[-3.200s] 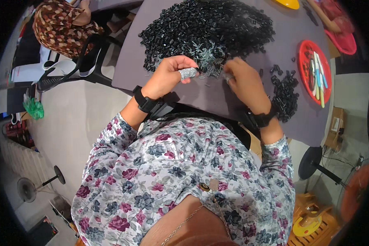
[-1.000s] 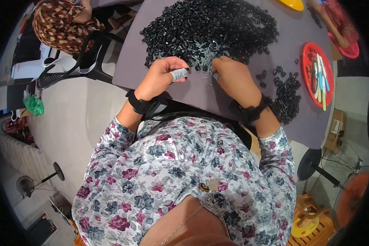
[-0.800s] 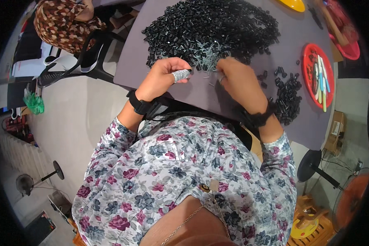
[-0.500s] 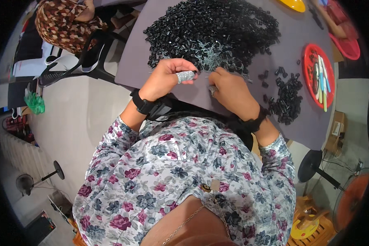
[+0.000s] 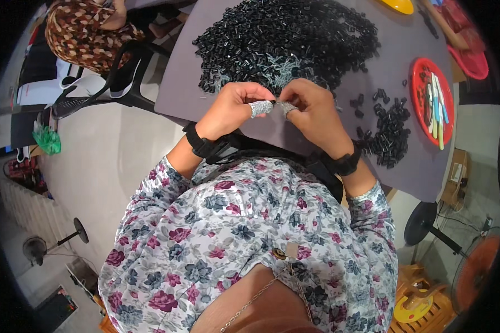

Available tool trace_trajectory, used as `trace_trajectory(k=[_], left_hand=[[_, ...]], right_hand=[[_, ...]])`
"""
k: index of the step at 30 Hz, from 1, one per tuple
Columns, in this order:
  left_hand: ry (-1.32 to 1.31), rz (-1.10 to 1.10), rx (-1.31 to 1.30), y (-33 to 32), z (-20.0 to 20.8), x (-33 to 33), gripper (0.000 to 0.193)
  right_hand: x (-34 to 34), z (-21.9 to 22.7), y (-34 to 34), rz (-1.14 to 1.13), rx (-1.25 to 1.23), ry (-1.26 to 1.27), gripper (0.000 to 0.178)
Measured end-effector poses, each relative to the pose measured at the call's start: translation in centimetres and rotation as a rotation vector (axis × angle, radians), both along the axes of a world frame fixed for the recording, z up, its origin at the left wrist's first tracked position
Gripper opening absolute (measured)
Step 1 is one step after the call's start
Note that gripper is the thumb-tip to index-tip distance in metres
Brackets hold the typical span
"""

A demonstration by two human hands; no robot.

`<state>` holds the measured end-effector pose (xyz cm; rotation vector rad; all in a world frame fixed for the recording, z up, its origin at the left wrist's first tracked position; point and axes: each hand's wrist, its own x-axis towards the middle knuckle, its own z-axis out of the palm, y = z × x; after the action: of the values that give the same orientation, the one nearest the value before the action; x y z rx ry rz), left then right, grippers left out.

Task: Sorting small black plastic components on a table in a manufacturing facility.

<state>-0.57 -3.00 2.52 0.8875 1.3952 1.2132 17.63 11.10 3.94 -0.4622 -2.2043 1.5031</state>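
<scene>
My left hand (image 5: pixel 228 111) is closed in a pinch on a small black piece (image 5: pixel 273 102), its thumb covered with a silvery-grey wrap (image 5: pixel 260 108). Facing it, with fingertips nearly meeting, my right hand (image 5: pixel 315 116) is also pinched closed; what it holds is too small to make out. A similar wrap (image 5: pixel 286 108) covers a digit of that hand. Just beyond both hands lie slim grey pin-like pieces (image 5: pixel 286 67), at the near edge of a broad heap of small black pieces (image 5: pixel 283 33).
A smaller black pile (image 5: pixel 390 139) lies right of my right hand. Beyond it, a red oval tray (image 5: pixel 451 105) holds several slim-handled tools (image 5: pixel 440 108). Black chair (image 5: pixel 130 91) stands at the table's left; another person's patterned clothing (image 5: pixel 83 36) shows behind it. A fan (image 5: pixel 480 272) stands lower right.
My right hand has lifted and turned inward from the table edge, bringing its fingertips up to my left hand's. My left hand has shifted slightly right, still pinching the black piece.
</scene>
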Motion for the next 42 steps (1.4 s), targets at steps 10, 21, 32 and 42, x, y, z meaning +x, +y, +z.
trace_trajectory(k=[10,21,32,42], left_hand=[[0.084,0.004,-0.019,0.1,0.1,0.8,0.019],[0.365,-0.014,0.098,0.0,-0.1,1.6,0.021],[0.107,0.046,-0.037,0.2,-0.1,0.2,0.028],[0.076,0.039,-0.037,0.1,-0.7,0.0,0.027]], right_hand=[[0.0,0.0,0.1,0.035,0.028,-0.026,0.017],[0.4,-2.1,0.1,0.097,-0.047,-0.071,0.023],[-2.3,-1.8,4.5,-0.113,0.654,-0.181,0.027],[-1.3,-1.3,5.8,-0.062,0.197,-0.167,0.025]])
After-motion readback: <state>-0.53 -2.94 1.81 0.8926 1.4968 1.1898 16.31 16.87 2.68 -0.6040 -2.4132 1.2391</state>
